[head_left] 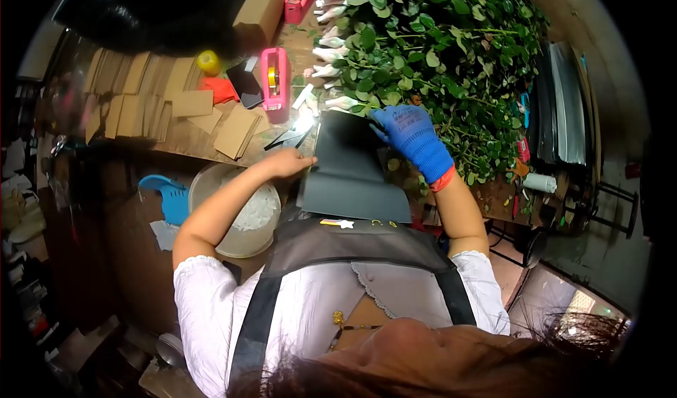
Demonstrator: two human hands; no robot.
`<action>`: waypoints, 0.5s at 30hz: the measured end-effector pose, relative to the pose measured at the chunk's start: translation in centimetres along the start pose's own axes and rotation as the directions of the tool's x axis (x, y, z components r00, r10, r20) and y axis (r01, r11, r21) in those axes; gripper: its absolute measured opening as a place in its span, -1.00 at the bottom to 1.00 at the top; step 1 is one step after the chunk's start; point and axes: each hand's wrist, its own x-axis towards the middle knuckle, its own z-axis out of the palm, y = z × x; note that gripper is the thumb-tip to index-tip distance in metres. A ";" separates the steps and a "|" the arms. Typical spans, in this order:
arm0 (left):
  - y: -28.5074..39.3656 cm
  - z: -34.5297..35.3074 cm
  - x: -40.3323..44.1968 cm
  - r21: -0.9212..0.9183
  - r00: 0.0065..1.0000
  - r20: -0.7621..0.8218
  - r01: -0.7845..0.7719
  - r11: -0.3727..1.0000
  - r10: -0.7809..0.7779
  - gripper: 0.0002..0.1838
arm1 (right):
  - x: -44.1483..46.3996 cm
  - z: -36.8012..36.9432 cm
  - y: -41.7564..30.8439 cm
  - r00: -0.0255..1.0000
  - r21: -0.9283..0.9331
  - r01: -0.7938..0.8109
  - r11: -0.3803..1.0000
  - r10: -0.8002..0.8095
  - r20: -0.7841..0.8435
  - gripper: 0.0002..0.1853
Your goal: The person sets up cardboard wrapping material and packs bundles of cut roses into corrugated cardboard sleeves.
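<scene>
Blue knit glove with dark print on the right hand, red-orange cuff at its wrist, left hand bare, white sleeves well up from each hand, dark apron with black straps, gold-toned necklace

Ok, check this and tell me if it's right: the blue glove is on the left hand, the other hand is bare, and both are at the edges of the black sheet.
Wrong hand: the head view shows the blue glove on the right hand. The left hand is the bare one, and both are at the edges of the black sheet.
</scene>
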 end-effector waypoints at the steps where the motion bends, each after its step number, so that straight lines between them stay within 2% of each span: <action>1: 0.6 -0.1 0.3 0.419 0.958 -0.221 -0.076 0.905 0.183 -0.46 | 0.4 -0.1 -0.5 1.000 -0.012 -0.004 1.000 0.005 0.012 -0.83; 2: 1.9 0.0 1.2 0.536 0.932 -0.244 -0.101 0.838 0.268 -0.57 | 0.5 -0.1 -0.9 1.000 -0.023 -0.013 1.000 0.014 0.027 -0.83; 4: 4.7 1.7 3.9 0.470 0.795 -0.344 -0.316 0.824 0.500 -0.66 | 0.6 0.2 -1.3 1.000 -0.036 -0.012 0.999 0.013 0.021 -0.82; 5: 6.1 1.7 4.6 0.482 0.744 -0.241 -0.466 0.742 0.623 -0.64 | 0.6 1.1 -1.4 1.000 -0.037 -0.004 0.999 0.004 -0.006 -0.80; 6: 5.8 2.9 6.3 0.464 0.548 -0.253 -0.655 0.597 0.797 -0.50 | 0.7 1.6 -1.3 0.999 -0.041 0.005 0.999 -0.006 -0.035 -0.78; 7: 5.6 3.4 7.5 0.446 0.570 -0.105 -0.705 0.551 0.815 -0.26 | 0.7 1.6 -1.1 0.985 -0.004 0.038 0.999 -0.039 -0.165 -0.74; 9: 3.0 5.5 10.0 0.740 0.558 -0.175 -0.469 0.482 0.811 -0.10 | 0.3 1.6 -1.1 0.907 0.066 0.120 0.991 -0.082 -0.414 -0.65; 10: 2.8 5.4 10.0 0.749 0.557 -0.186 -0.453 0.484 0.809 -0.07 | 0.0 -0.3 -1.7 0.860 0.074 0.162 0.984 -0.104 -0.499 -0.49; 13: 2.1 5.2 9.9 0.754 0.547 -0.218 -0.431 0.495 0.808 -0.02 | -3.2 -2.2 -2.3 0.968 0.545 0.147 0.826 -0.006 -0.252 -0.48; 14: 2.2 5.2 10.1 0.742 0.533 -0.230 -0.446 0.501 0.814 -0.03 | -3.5 -2.6 -2.4 0.996 0.556 -0.005 0.831 0.051 -0.068 -0.44; 15: 2.2 5.2 10.2 0.731 0.518 -0.242 -0.458 0.506 0.820 -0.03 | -2.9 -1.6 -2.3 0.984 0.446 -0.003 0.895 0.081 -0.157 -0.43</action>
